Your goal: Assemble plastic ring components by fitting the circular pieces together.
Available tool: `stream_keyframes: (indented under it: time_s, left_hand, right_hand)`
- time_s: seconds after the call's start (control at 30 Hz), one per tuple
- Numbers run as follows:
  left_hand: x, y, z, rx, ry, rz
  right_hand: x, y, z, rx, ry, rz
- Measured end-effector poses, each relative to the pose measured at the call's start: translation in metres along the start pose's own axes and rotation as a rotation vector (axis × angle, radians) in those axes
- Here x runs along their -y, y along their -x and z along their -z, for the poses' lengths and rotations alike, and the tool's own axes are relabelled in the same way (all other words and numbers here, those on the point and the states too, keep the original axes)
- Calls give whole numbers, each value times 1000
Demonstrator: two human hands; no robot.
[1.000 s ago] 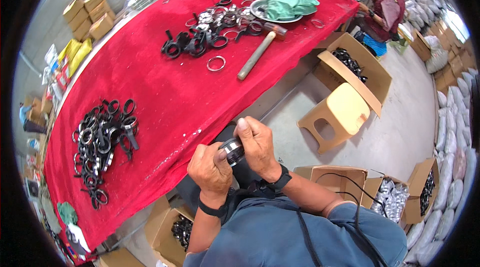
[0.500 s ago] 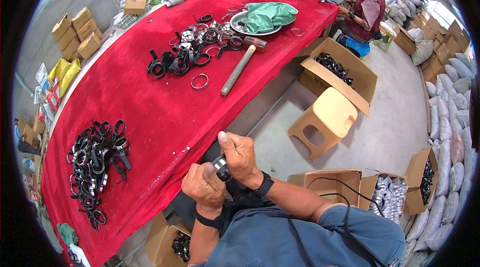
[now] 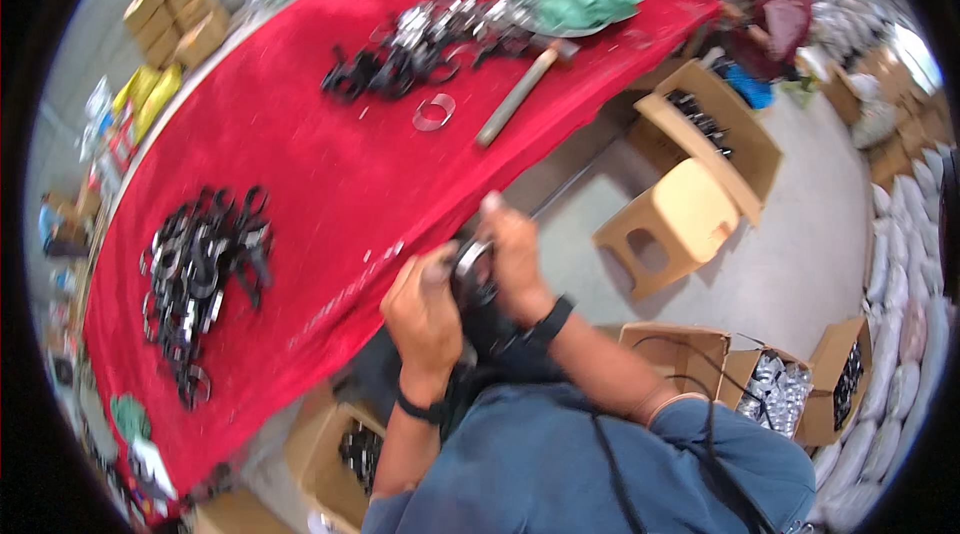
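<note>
The person's bare left hand (image 3: 422,319) and bare right hand (image 3: 513,259) are gripping a round black-and-silver ring-shaped part (image 3: 470,274) between them. A red cloth-covered counter (image 3: 320,204) is stretching ahead of the hands, carrying a heap of black and silver rings (image 3: 205,264) to their left. Beyond them, a long grey-handled hammer (image 3: 518,99) is lying there. A cream plastic stool (image 3: 692,204) is standing to their right.

Bright, fairly even light covers my red bench (image 3: 300,139), with white glare at the upper right rim. A soft shadow darkens the floor (image 3: 800,234) by the stool (image 3: 695,209). Motion blur smears my left grip (image 3: 422,314), my right grip (image 3: 518,259) and the black-and-silver ring (image 3: 464,284) between them. Fisheye distortion bows the bench's far edge; black surrounds my view.
</note>
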State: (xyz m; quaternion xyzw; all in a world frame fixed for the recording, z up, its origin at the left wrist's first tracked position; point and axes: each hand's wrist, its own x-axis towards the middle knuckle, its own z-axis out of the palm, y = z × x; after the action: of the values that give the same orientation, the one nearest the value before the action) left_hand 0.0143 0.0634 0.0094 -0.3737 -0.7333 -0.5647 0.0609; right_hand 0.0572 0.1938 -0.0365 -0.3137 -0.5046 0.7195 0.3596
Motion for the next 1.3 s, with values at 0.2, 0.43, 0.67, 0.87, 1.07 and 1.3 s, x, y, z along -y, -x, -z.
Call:
stream_keyframes:
  time_s: [0.2,0.43,0.67,0.87,1.07,1.3]
  left_hand:
    - [-1,18,25,71,245,293]
    - [-10,22,32,130,-46,163]
    - [22,15,65,74,-168,125]
    - [60,-56,205,-165,-766,-118]
    - [61,-87,224,-172,331,547]
    - [37,-74,136,49,866,699]
  right_hand:
    - [29,0,7,98,-134,-143]
    - [12,5,-14,106,-62,-60]
    - [-36,-7,14,312,-124,-158]
    - [-95,0,69,308,130,-236]
    - [-72,-1,49,372,115,-233]
    - [6,-8,-18,577,-37,-98]
